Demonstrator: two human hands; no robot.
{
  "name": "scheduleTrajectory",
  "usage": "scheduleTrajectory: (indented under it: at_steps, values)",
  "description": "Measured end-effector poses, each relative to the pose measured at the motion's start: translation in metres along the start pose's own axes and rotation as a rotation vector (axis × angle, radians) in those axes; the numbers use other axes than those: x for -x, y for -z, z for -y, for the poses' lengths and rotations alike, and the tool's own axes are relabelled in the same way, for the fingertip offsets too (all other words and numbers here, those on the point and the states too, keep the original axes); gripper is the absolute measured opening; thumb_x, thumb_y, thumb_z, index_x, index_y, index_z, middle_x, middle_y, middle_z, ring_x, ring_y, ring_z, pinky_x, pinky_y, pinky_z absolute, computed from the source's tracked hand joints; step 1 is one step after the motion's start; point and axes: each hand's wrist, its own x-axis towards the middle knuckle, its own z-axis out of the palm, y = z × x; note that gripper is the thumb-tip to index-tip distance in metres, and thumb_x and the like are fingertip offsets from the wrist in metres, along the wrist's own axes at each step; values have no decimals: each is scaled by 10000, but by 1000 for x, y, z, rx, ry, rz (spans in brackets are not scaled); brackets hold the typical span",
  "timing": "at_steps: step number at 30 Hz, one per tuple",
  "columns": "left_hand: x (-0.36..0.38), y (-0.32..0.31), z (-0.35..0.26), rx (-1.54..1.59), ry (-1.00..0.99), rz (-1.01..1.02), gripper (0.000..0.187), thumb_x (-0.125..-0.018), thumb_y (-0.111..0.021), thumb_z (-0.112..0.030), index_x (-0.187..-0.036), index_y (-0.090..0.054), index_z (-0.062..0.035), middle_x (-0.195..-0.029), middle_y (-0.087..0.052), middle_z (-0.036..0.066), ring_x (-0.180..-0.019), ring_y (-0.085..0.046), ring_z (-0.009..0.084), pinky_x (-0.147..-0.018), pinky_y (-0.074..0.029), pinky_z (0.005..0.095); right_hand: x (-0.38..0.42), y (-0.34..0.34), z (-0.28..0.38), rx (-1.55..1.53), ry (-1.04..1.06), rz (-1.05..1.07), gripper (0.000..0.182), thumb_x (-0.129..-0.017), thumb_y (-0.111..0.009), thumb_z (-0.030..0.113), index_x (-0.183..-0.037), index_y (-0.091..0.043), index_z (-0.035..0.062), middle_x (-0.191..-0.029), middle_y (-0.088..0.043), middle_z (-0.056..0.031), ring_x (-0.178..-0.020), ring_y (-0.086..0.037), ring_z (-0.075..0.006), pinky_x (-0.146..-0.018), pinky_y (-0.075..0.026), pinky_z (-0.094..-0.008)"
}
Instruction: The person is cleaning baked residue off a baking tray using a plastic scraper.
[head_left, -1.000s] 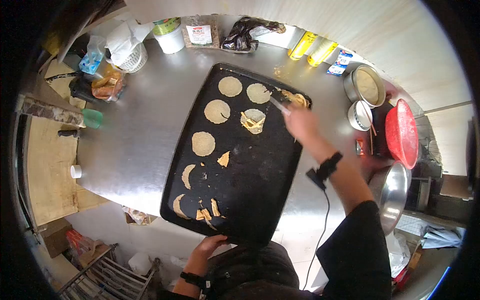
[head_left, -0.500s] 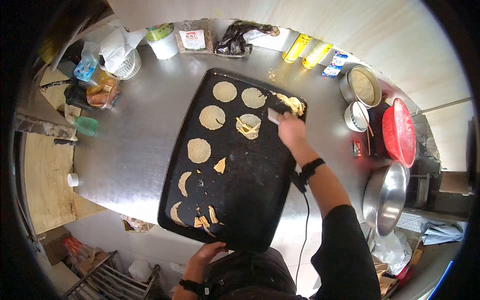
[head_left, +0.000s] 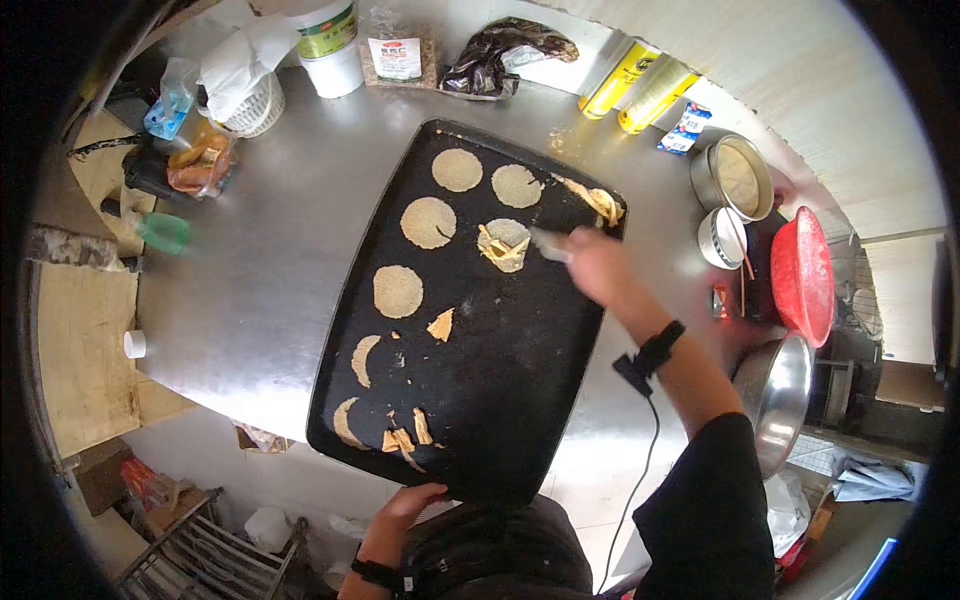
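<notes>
A large black baking tray [head_left: 480, 370] lies tilted across the metal counter. Thin round pale pieces [head_left: 398, 291] sit on its upper and left parts, with curved strips and broken bits lower left. My right hand [head_left: 600, 266] is closed on a light flat scraper [head_left: 550, 245], whose blade is beside the round with torn yellowish strips [head_left: 503, 246]. A heap of scraps [head_left: 595, 200] lies in the top right corner of the tray. My left hand [head_left: 408, 503] holds the tray's near edge, its fingers partly hidden.
Yellow cans [head_left: 620, 80], a bag of nuts [head_left: 398, 60] and a white bucket [head_left: 333, 70] stand along the back. At the right are a round tin [head_left: 738, 178], a white bowl [head_left: 722, 238], a red basin [head_left: 802, 275] and a steel bowl [head_left: 778, 400]. A green bottle [head_left: 165, 232] lies left.
My right hand and the scraper have moved slightly right and down, away from the corner heap. The view has shifted a little. My left hand stays at the tray's edge.
</notes>
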Motion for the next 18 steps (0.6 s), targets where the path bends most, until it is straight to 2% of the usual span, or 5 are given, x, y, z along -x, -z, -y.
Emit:
scheduleTrajectory:
  at_steps: [1, 7, 9, 14, 18]
  values:
    - [-2, 2, 1, -1, 4, 0, 322, -858, -673, -127, -1107, -628, 72, -1047, -672, 131, -966, -632, 225, -905, -497, 322, 10, -13, 6, 3, 147, -85, 255, -797, -598, 123, -1045, -656, 105, -867, -593, -72, -858, -627, -248, -680, -547, -377]
    - [-5, 6, 0, 38, 58, 22, 320, -856, -682, -137, -1096, -634, 69, -1072, -663, 126, -1016, -611, 223, -926, -482, 324, -3, -41, -11, 17, 112, -358, 269, -741, -613, 126, -1003, -664, 96, -825, -570, -50, -773, -611, -216, -639, -538, -341]
    - [1, 0, -3, 38, 47, 2, 317, -856, -685, -141, -1092, -637, 65, -1075, -662, 123, -1028, -606, 223, -931, -479, 325, -17, -42, -29, 37, -6, -335, 269, -770, -583, 117, -1024, -672, 115, -855, -592, -50, -794, -624, -233, -651, -542, -342]
    - [1, 3, 0, 15, 72, -65, 351, -862, -672, -110, -1149, -604, 81, -1145, -633, 168, -1074, -595, 293, -983, -459, 404, -27, -45, -41, 25, -39, -310, 277, -792, -575, 119, -1052, -669, 129, -883, -609, -45, -854, -633, -255, -669, -547, -344]
    - [8, -2, -7, 18, 40, -42, 362, -872, -679, -154, -1134, -614, 89, -1160, -627, 176, -1098, -587, 297, -993, -452, 412, -1, -51, -16, -15, -3, -340, 323, -734, -621, 142, -1053, -674, 131, -855, -592, -33, -791, -610, -218, -662, -549, -345]
